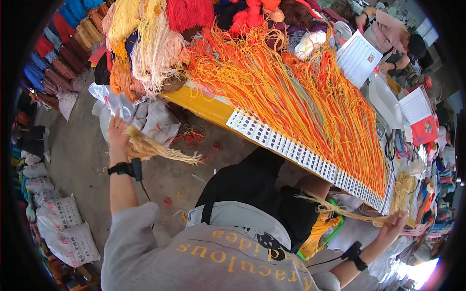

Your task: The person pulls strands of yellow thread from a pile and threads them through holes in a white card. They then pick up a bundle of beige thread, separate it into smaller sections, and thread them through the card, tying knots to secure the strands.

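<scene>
My left hand (118, 133) is out over the floor at the left, its fingers closed round a hank of beige yarn (158, 149) whose loose tail hangs toward my lap. At the far right, my right hand (392, 229) is closed on another strand of beige yarn (347, 212), which stretches back toward my knee. More beige yarn (403, 190) lies on the table corner just above that hand. Long orange and yellow yarns (296, 104) cover the table, their near ends lined up along a white punched card strip (286, 146).
A yellow table edge (201, 104) runs slantwise before me. Hanks in many colours (145, 43) are heaped at the back left. White plastic bags (138, 116) stand below. Printed sheets (358, 58) lie at the right, near another person (391, 36). White sacks (63, 228) line the left.
</scene>
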The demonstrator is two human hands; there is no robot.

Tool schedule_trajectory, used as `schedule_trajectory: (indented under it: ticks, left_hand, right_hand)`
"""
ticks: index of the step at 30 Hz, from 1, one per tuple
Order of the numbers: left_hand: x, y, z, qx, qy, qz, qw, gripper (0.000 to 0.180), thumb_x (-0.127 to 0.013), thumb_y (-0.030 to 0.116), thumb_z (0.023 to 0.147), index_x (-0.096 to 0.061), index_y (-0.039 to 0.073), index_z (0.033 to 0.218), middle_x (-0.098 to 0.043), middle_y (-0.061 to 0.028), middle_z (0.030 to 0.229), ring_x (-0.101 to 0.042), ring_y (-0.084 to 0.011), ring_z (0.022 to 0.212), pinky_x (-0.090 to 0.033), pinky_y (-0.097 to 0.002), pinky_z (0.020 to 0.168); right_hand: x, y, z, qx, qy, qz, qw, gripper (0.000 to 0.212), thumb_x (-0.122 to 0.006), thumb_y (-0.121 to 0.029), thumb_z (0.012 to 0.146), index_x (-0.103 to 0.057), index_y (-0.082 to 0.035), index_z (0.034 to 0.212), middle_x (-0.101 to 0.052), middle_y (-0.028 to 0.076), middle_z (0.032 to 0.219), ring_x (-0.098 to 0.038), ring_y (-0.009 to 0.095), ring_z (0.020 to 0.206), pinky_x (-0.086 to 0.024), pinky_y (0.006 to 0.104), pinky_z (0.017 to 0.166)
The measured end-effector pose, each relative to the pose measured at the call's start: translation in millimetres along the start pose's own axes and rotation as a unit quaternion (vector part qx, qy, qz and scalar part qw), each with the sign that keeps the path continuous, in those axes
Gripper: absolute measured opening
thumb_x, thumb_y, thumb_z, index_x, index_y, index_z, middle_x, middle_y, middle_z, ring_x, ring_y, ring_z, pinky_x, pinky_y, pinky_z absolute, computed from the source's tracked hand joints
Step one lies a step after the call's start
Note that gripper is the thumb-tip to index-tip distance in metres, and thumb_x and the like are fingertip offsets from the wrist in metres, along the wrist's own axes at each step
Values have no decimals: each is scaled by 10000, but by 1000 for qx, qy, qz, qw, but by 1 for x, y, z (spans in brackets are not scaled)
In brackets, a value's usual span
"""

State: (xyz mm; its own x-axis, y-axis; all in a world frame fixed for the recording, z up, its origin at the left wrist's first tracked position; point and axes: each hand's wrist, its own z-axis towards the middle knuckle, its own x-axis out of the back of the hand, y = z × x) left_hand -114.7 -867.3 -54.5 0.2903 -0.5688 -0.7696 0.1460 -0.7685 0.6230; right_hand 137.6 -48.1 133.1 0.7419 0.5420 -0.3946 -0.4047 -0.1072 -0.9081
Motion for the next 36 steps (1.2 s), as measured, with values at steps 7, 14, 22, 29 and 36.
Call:
schedule_trajectory:
  ticks: [7, 14, 22, 29, 36]
  left_hand:
    - [-185, -113, -76, 126, -39, 112, 985, 260, -506, 238, 878, -551, 23, 1018, -549, -43, 769, -502, -101, 629, -401, -201, 508]
    - [-223, -173, -61, 353, -177, 256, 882, 329, -457, 275, 903, -551, 19, 1087, -589, -108, 1092, -526, -70, 599, -425, -189, 467]
    - [-236, -192, -58, 391, -141, 338, 845, 271, -580, 262, 835, -561, 28, 971, -537, -14, 699, -467, -75, 486, -368, -217, 413]
    - [-229, -213, -45, 248, -239, 450, 824, 111, -597, 94, 793, -597, -3, 848, -487, -1, 543, -402, -62, 413, -306, -209, 378]
    - [-229, -216, -38, 331, -127, 443, 823, 138, -588, 103, 796, -592, -1, 887, -500, -2, 559, -404, -72, 408, -306, -220, 374]
  right_hand:
    - [-193, 111, -126, -82, -388, -310, 864, 142, -544, -36, 838, -606, -4, 962, -584, 26, 751, -544, 92, 647, -438, 209, 580]
    - [-321, 251, -151, -117, -513, -192, 829, 71, -550, -61, 828, -554, 10, 835, -560, 52, 627, -517, 95, 525, -424, 234, 496]
    - [-337, 290, -159, -127, -494, -242, 825, 92, -507, -59, 851, -559, 8, 815, -544, 21, 616, -455, 59, 470, -369, 201, 446]
    - [-338, 287, -160, -133, -469, -245, 838, 120, -536, -123, 838, -566, -15, 795, -568, 34, 582, -512, 101, 470, -406, 243, 461]
    - [-336, 292, -162, -75, -458, -298, 834, 152, -571, -190, 818, -574, -44, 775, -598, 44, 607, -549, 148, 497, -425, 283, 497]
